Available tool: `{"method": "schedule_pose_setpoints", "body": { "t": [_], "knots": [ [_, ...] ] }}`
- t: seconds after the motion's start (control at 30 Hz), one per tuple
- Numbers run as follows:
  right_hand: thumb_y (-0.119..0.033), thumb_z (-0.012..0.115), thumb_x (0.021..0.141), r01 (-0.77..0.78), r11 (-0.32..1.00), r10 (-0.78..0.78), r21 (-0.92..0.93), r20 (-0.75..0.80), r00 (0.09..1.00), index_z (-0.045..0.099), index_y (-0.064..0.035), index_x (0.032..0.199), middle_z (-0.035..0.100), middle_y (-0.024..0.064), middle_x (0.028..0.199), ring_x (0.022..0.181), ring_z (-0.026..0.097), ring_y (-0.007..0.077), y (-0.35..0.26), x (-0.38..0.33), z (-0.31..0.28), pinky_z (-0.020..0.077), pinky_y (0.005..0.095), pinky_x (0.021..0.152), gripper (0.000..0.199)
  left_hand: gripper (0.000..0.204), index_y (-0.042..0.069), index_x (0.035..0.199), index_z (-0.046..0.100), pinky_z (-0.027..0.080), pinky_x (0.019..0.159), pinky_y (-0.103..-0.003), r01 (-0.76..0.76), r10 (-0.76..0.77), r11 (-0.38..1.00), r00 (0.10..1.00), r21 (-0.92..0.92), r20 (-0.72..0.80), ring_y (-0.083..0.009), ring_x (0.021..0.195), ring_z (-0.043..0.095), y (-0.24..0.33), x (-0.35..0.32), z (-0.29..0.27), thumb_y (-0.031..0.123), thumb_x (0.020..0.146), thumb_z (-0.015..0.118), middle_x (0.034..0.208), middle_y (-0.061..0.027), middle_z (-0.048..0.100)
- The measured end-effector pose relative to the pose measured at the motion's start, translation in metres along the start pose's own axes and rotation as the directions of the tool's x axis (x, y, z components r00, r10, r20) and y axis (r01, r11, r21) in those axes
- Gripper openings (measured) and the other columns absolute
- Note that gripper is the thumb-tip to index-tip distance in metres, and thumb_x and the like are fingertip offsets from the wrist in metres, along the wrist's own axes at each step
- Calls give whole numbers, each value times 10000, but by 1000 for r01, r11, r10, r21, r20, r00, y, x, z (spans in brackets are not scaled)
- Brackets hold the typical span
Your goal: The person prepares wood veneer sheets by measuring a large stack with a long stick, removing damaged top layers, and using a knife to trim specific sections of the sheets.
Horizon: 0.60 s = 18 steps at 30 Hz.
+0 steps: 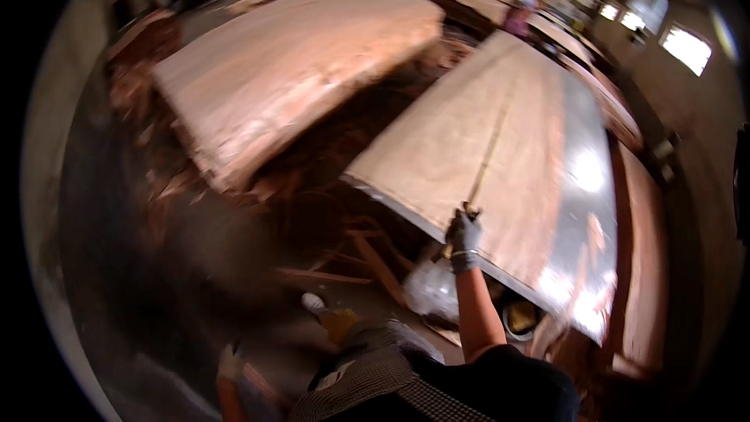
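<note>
My right hand (464, 236), in a grey glove, is closed round the near end of a long thin stick (491, 156). The stick runs away from me over a wide sheet of pale wood veneer (437, 141) that lies on a metal-topped table (582, 164). This hand is at the table's near edge. Down at the lower left hangs my left hand (230, 363), also gloved and away from the table. Its fingers are blurred, and I cannot see whether they hold anything.
A thick stack of wood veneer (305, 70) stands to the left, with scraps strewn below it. Loose strips (375, 262) and a plastic bag (432, 289) lie by the table's near edge, beside a dark bucket (519, 319). Another person (518, 16) is beyond the far end.
</note>
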State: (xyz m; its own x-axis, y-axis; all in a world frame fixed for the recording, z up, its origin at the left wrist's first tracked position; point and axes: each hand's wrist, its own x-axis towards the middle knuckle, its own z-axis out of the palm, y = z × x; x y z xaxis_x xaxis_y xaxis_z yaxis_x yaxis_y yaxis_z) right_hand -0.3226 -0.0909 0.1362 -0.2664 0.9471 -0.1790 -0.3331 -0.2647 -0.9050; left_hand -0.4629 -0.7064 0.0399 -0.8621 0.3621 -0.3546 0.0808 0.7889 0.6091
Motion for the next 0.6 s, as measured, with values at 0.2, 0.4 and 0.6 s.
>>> {"method": "schedule_pose_setpoints", "body": {
  "t": [0.2,0.4,0.6],
  "knots": [
    [-105,560,854,78,996,-82,32,136,987,501,-70,1163,408,-20,513,361,373,77,85,5,211,328,221,326,317,416,36,1265,455,384,947,-388,274,-321,940,912,202,256,-318,1181,436,-27,83,-61,223,894,439,1314,-161,431],
    [-96,547,851,55,998,-65,41,317,946,525,-67,962,430,-3,495,342,394,90,142,1,456,337,224,313,116,516,50,1242,478,361,976,-366,687,-661,718,723,-110,201,-325,1175,446,-140,107,-81,390,854,480,1302,-181,447],
    [-82,579,829,27,999,-40,42,350,936,482,-107,759,456,4,497,337,402,95,257,-5,636,328,233,306,122,524,35,1260,457,346,988,-372,842,-807,521,540,-144,237,-336,1191,429,-218,187,-147,388,873,443,1308,-186,439]
  ]
}}
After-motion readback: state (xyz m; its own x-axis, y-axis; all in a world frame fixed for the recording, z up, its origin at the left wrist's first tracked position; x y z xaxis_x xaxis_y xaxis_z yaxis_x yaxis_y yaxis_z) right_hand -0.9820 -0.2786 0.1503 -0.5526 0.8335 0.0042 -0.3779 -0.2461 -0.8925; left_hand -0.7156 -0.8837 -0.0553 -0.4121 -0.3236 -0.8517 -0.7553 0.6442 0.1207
